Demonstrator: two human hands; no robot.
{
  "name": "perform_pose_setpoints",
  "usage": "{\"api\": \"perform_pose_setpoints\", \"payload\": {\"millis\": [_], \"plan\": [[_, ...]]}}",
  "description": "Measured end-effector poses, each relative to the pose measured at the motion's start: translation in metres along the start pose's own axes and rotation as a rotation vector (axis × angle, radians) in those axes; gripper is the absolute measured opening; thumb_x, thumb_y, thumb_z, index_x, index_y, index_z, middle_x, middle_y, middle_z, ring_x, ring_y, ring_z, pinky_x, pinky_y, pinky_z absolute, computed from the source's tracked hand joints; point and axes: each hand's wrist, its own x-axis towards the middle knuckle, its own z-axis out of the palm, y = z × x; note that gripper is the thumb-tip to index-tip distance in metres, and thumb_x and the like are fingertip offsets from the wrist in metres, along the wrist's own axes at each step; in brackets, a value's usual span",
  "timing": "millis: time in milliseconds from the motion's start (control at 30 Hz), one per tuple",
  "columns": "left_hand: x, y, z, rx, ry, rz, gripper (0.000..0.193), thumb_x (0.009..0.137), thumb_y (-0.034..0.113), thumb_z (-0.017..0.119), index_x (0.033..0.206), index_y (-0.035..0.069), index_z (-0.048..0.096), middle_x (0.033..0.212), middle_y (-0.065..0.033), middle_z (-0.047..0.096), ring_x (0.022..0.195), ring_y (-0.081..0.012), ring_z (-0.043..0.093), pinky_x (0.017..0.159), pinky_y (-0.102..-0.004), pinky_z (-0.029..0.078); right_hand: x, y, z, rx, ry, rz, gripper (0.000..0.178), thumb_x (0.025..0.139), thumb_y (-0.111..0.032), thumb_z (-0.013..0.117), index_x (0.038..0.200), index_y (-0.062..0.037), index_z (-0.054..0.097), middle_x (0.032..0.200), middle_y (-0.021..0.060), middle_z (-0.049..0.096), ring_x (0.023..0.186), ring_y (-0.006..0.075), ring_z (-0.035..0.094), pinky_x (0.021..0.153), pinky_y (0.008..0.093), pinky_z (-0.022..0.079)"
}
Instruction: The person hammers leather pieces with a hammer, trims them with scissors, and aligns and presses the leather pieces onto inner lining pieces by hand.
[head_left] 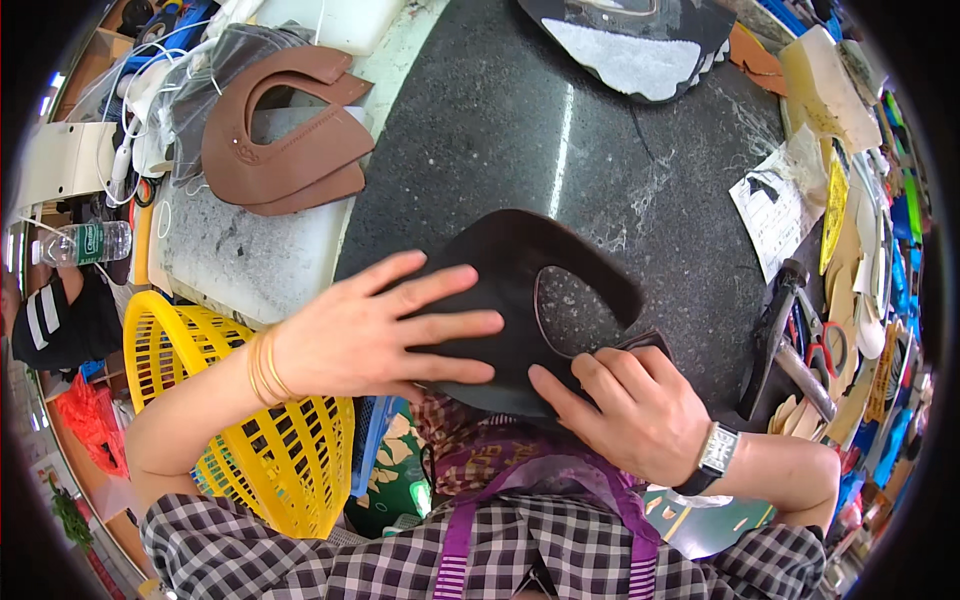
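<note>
Smooth, matt, leather-like dark piece [507, 268], glossy stone-like tabletop [450, 150], yellow plastic basket [298, 470].

Black curved piece [512, 265]; brown cutouts [315, 165]; yellow basket [300, 450]; black-and-white checked shirt [385, 562]; purple apron straps [456, 545]; speckled dark-grey tabletop [440, 150].

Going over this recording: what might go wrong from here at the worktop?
The dark curved piece appears to reach the worktop's near edge; it might slip toward the lap if the spread left hand lifts.

The right forearm looks close to the dark hand tool and might knock it.
</note>
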Motion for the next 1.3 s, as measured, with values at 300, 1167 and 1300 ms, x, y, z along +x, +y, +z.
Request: {"api": "perform_pose_setpoints", "payload": {"millis": [300, 1167, 1300], "plan": [[-0.002, 0.01, -0.003, 0.218, 0.266, -0.012, 0.06, 0.067, 0.059, 0.072, 0.103, 0.012, 0.07, 0.132, -0.0013, 0.061, 0.136, -0.0239, 0.045, 0.115, -0.0588, 0.021, 0.002, -0.005, 0.012, -0.107, 0.098, -0.025, 0.039, 0.077, -0.019, 0.059, 0.109, 0.0037, 0.065, 0.107, 0.0167, 0.066, 0.096, 0.0262, 0.062, 0.074, 0.0324, 0.05], [0.111, -0.035, -0.021, 0.337, 0.59, -0.019, 0.037, 0.076, 0.012, 0.064, 0.113, 0.009, 0.064, 0.108, -0.0039, 0.06, 0.1, -0.018, 0.057, 0.08, -0.0306, 0.051, -0.136, 0.046, -0.047, -0.254, -0.181, 0.819, 0.048, 0.071, -0.001, 0.064, 0.118, -0.0002, 0.055, 0.107, 0.0168, 0.056, 0.101, 0.0338, 0.055, 0.082, 0.0424, 0.048], [0.11, -0.029, -0.011, 0.18, 0.493, -0.021, 0.037, 0.075, 0.009, 0.064, 0.111, 0.005, 0.068, 0.114, -0.0036, 0.061, 0.099, -0.0198, 0.059, 0.083, -0.0326, 0.052, -0.117, 0.049, -0.069, -0.042, 0.007, 0.801, 0.042, 0.072, 0.002, 0.066, 0.112, -0.0018, 0.058, 0.099, 0.0165, 0.059, 0.089, 0.0363, 0.058, 0.074, 0.0425, 0.049]]}}
